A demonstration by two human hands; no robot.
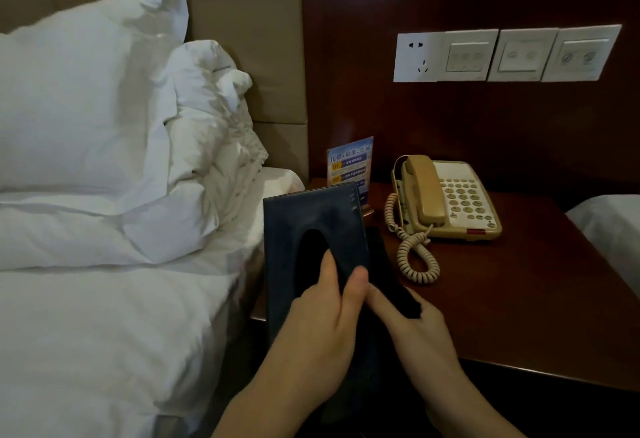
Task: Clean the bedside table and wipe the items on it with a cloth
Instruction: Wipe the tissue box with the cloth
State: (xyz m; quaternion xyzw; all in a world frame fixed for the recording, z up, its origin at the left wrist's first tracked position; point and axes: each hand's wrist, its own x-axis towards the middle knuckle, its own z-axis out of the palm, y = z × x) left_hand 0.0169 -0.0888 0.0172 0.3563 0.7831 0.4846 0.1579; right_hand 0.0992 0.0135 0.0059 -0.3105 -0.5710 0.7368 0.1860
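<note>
My left hand [322, 330] gripping the dark tissue box cover [311, 216] upright, thumb on its face, finger in the opening, my right hand [412, 326] pinching a dark cloth [398, 285] beside it, above the worktop [519, 292]

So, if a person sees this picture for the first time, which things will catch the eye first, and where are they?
In the centre foreground, the left hand and the right hand hold a dark blue tissue box cover upright, with a dark cloth at its right edge. Behind it, on the reddish-brown bedside table, sits a beige telephone with a coiled cord. The white pillows fill the left side.
</note>
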